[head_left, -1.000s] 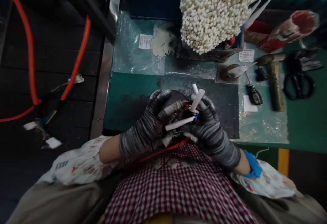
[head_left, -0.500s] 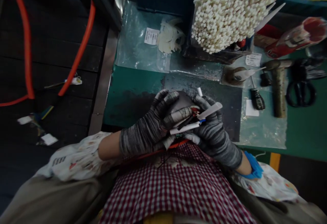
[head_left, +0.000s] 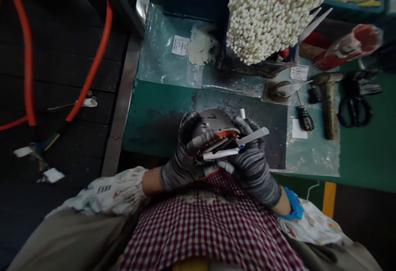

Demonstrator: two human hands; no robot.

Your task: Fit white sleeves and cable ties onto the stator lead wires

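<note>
Motor housing [head_left: 213,123], a dark rounded shell, sits over my lap at the counter [head_left: 154,110] edge, clasped by my left hand [head_left: 182,155]. My right hand [head_left: 250,159] pinches white sleeves [head_left: 221,154] among its wires; several look fitted, and I judge more remain. Beyond stands the sleeve bundle [head_left: 272,11].

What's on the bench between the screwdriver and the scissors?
In the head view, a hammer lies between the screwdriver and the scissors.

Bare green bench [head_left: 154,114] left of the hands lies open; screwdriver [head_left: 305,116] and hammer [head_left: 328,102] crowd the right.
</note>
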